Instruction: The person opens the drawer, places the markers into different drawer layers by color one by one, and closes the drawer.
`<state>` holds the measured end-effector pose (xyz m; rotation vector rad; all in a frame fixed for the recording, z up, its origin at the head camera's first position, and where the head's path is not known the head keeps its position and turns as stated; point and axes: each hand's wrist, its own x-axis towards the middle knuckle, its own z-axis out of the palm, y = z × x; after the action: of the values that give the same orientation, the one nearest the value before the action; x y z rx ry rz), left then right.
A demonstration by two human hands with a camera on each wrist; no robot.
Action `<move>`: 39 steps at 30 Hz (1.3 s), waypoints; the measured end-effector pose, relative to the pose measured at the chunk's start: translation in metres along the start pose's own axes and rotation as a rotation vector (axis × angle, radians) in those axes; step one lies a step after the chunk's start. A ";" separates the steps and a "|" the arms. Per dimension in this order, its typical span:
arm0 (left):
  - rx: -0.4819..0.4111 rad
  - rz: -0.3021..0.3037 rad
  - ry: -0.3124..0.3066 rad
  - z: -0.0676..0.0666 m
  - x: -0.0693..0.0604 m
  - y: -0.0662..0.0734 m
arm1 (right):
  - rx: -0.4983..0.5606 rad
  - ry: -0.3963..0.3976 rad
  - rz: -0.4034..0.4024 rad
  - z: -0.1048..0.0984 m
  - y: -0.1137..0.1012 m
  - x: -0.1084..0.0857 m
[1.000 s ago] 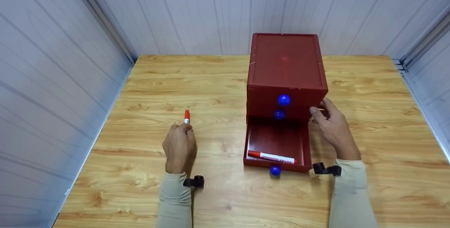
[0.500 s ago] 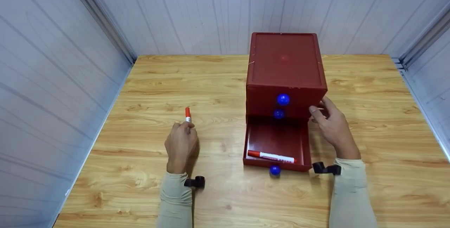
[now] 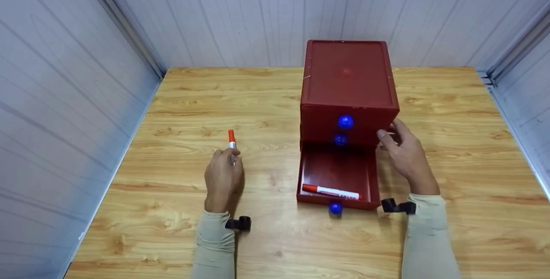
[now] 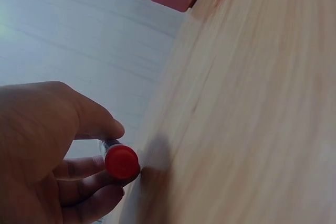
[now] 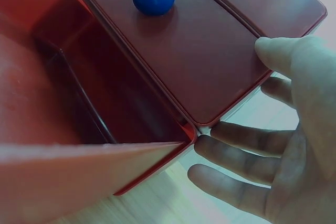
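Note:
My left hand (image 3: 223,179) pinches a marker (image 3: 232,138) with a red cap, held between thumb and fingers over the table; in the left wrist view the red end of the marker (image 4: 122,162) faces the camera. To the right stands a red drawer box (image 3: 348,72) with round blue knobs. Its bottom drawer (image 3: 339,167) is pulled out, and a second red-and-white marker (image 3: 333,192) lies along the front inside. My right hand (image 3: 406,158) rests against the box's right side, thumb at the front edge, fingers extended, as the right wrist view also shows.
The box stands on a wood-grain table (image 3: 266,236), near the back wall (image 3: 240,16). A blue knob (image 3: 335,208) sticks out from the front of the bottom drawer. Pale panels (image 3: 64,98) close off the left side, and more rise at the right.
My left hand with the marker has shifted slightly right and away from me. The right hand, the box and the drawer look unchanged.

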<state>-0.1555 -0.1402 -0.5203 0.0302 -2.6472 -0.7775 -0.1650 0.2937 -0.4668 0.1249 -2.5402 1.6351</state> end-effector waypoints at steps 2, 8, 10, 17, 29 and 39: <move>-0.009 0.003 -0.009 0.001 0.000 0.001 | 0.000 0.002 -0.002 0.000 0.000 0.000; -0.051 0.042 -0.024 0.003 0.000 0.002 | 0.004 -0.002 -0.007 0.000 0.001 0.000; -0.061 0.068 -0.023 0.003 0.000 0.002 | 0.006 -0.008 -0.006 0.000 0.001 0.000; -0.099 0.128 -0.030 0.004 0.001 0.001 | 0.014 -0.016 -0.001 0.001 0.002 0.001; -0.163 0.198 -0.046 0.007 0.000 0.003 | 0.018 -0.011 -0.013 0.001 0.000 0.000; -0.195 0.219 -0.044 0.006 0.001 0.004 | 0.000 -0.016 0.002 0.001 -0.011 -0.003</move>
<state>-0.1579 -0.1335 -0.5224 -0.3258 -2.5455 -0.9644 -0.1609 0.2883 -0.4573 0.1351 -2.5533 1.6408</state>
